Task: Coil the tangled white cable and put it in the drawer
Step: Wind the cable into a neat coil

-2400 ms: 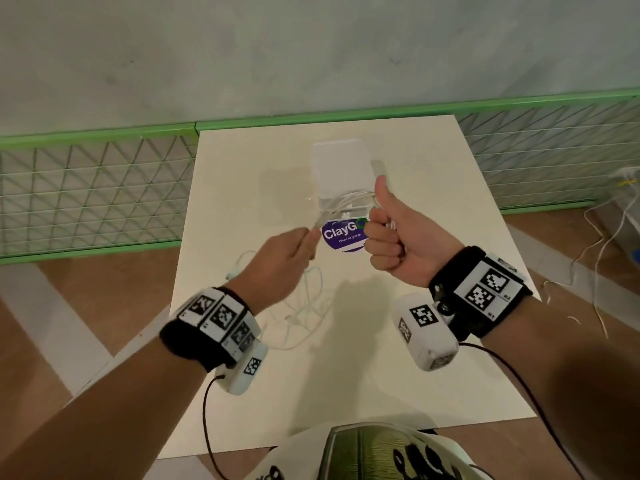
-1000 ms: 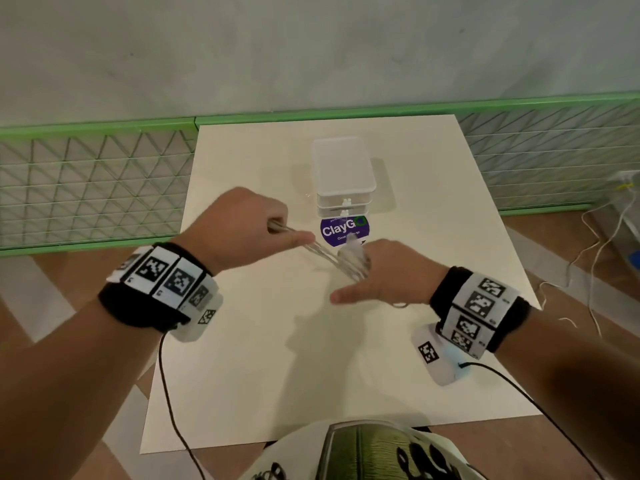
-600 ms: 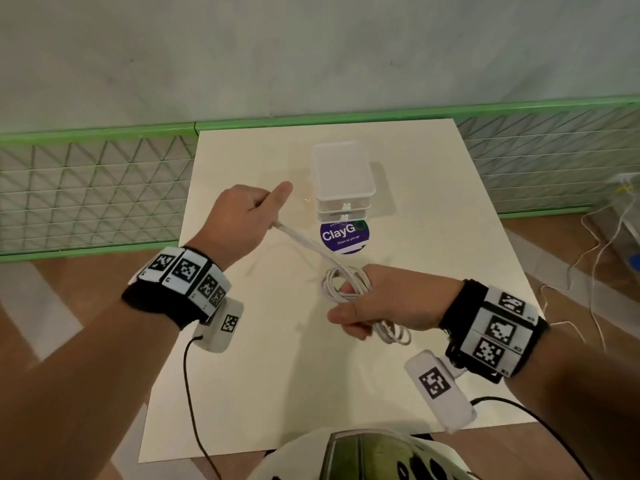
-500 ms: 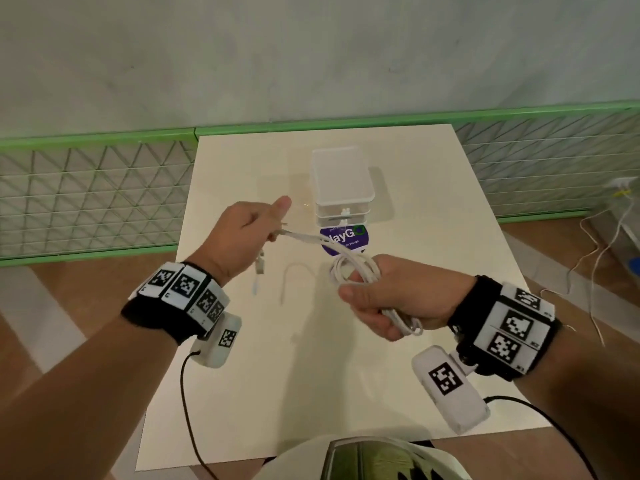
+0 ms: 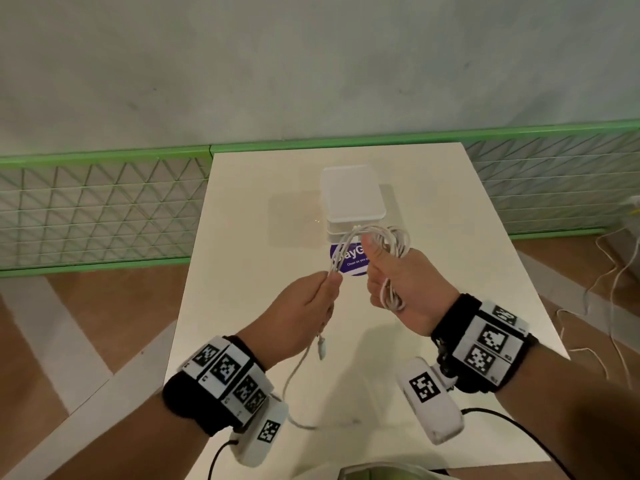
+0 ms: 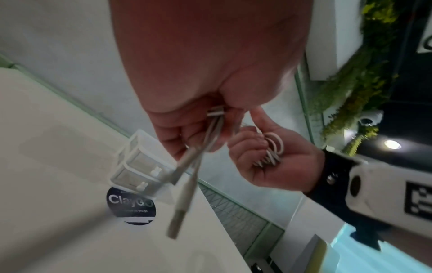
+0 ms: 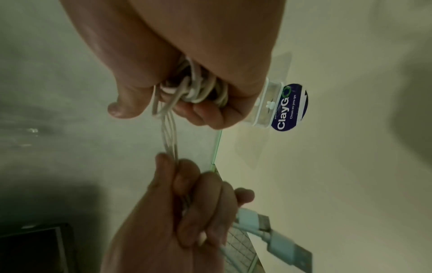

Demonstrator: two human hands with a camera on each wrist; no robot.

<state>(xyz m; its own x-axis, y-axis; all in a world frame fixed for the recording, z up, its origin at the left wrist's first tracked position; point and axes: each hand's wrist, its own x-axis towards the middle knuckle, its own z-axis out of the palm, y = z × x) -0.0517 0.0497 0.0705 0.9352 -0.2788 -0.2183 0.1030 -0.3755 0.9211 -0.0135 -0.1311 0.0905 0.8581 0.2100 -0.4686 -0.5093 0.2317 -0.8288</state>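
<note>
- The loose end of the thin white cable (image 5: 304, 368) hangs down near the person's body. It dangles under the left hand, above the flat cream table top (image 5: 242, 271). A small plug (image 5: 322, 348) swings on one strand there. The right wrist view shows two flat plug ends sticking out below the left fist.
- The left hand (image 5: 304, 306) is closed in a fist round the cable strands. It pinches them so the cable stays tight and does not flop. I think this hand feeds the cable to the other one.
- The right hand (image 5: 398, 289) is just beside the left one, a bit farther away. Its fingers are curled round a bunch of white loops, and the thumb sticks up. The loops poke out above and below the hand. The hand works like a spool, so the loops stay the same size.
- A short piece of cable runs tight between the two hands.
- I think most of the cable is coiled now. Only the hanging end is left to wind up.
- Behind the hands lies a round dark blue sticker (image 5: 349, 261) with white letters, stuck on the table.
- Farthest away stands the small white plastic drawer box (image 5: 349, 199). It has two little drawers with bunny-shaped knobs. Both look closed, so one must be pulled open before the coil can go in.
</note>
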